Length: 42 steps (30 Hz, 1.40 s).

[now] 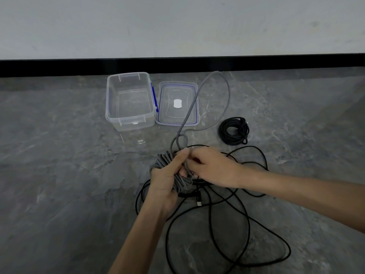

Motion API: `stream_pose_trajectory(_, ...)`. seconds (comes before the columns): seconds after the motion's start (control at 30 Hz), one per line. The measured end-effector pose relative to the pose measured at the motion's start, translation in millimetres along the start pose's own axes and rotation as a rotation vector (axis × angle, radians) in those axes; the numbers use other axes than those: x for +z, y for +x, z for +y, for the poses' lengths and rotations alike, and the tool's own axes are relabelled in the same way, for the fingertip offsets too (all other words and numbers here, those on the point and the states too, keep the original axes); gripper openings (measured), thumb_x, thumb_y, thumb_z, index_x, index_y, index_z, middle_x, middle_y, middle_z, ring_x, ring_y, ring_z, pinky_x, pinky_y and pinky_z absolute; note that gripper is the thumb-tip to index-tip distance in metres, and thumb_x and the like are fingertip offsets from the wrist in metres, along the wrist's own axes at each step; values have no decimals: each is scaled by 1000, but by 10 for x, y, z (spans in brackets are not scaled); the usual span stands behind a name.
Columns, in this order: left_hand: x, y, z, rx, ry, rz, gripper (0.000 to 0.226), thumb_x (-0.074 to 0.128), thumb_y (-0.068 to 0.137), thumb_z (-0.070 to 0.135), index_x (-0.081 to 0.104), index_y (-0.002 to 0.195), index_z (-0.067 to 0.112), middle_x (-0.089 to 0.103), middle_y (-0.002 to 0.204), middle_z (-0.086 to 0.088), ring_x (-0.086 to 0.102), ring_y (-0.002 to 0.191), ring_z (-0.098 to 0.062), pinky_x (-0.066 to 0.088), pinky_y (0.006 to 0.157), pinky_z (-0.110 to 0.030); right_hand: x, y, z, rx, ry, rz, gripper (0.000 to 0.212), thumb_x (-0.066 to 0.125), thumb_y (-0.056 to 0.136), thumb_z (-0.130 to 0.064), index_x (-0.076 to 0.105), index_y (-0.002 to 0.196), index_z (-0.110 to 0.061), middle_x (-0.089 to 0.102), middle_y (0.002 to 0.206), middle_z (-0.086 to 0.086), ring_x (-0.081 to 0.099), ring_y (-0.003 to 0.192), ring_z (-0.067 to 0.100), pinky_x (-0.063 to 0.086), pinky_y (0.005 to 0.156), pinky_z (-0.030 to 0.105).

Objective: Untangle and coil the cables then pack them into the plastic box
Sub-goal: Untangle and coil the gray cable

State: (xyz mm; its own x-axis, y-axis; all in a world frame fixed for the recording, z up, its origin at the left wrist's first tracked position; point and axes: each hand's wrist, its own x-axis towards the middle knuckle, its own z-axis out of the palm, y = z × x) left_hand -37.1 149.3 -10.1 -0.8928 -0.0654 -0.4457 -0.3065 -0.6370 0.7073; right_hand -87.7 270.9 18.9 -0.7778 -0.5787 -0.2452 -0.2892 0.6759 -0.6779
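Coiled grey cable [161,161], tail forward (looped)

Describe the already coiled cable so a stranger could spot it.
Find the clear box by the wall, its lid lying to its right. Further right sits the black coil. Unlike the loose black cable and the half-wound grey cable, it is tightly wound.

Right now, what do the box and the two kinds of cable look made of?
Plastic box: clear rigid plastic, glossy; the floor shows through its walls. Grey cable: woven fabric braid, matte; a crosshatch texture is visible. Loose black cable: matte jacket, rubber or fine braid; too thin to tell.
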Motion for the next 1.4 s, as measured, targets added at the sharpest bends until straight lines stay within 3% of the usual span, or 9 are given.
stream_pose_trajectory(0.13,-69,-4,59,44,59,-15,44,76,58,30,63,88,0,48,59,-8,44,47,-13,46,52,-22,7,-34,-79,-12,13,19,27,52,94,-19,67,78,-3,67,73,14,55,59,15,47,61,30)
stream_pose_trajectory(0.27,-36,-32,98,65,-30,-60,30,68,65,20,41,53,17,27,41,7,32,39,-7,34,46,-18,-94,93,-25,222,525,112,16,51,91,-5,63,80,-7,63,76,11,56,63,12,47,62,24)
stream_pose_trajectory(0.37,-1,-63,109,23,-102,-117,42,68,72,12,34,48,21,24,39,10,28,37,-5,31,45,-17,-169,280,242,324,396,268,13,53,87,-4,61,94,-10,58,79,2,52,69,12,42,64,24)
stream_pose_trajectory(0.53,54,-84,118,-7,-221,-182,24,56,75,16,33,72,22,27,35,12,29,33,-3,34,41,-16,-13,387,381,543,661,-148,13,48,97,-28,58,98,-21,58,94,1,49,83,17,37,68,25)
stream_pose_trajectory(0.67,45,-81,86,-30,-234,-190,23,57,74,18,35,75,22,28,36,12,30,33,-3,35,41,-16,109,481,457,522,895,-255,41,42,98,-30,59,121,-1,63,100,9,57,86,20,49,75,28)
stream_pose_trajectory(0.87,14,-61,55,-72,-300,-117,28,60,74,18,33,69,23,27,38,12,29,35,-3,33,42,-15,35,608,303,498,1003,10,18,40,103,-13,57,97,-13,60,77,1,55,54,9,46,55,21)
stream_pose_trajectory(1.03,-124,42,35,-94,-342,16,34,66,74,15,37,58,22,28,42,11,30,39,-3,36,42,-15,-321,626,199,410,1051,219,21,41,103,-15,49,84,-17,67,80,-2,64,73,13,48,76,31)
stream_pose_trajectory(1.2,-186,57,12,-101,-325,109,47,57,92,12,42,49,21,30,42,11,32,38,-2,38,41,-14,-657,649,232,381,1144,379,31,33,103,-12,54,80,-14,50,71,-3,47,61,9,44,55,20)
stream_pose_trajectory(1.4,-149,43,34,-76,-237,97,48,58,92,11,41,48,21,29,43,9,33,37,-3,38,42,-15,-549,451,368,475,507,184,14,52,96,-17,58,86,-9,43,55,-1,34,38,8,27,35,18)
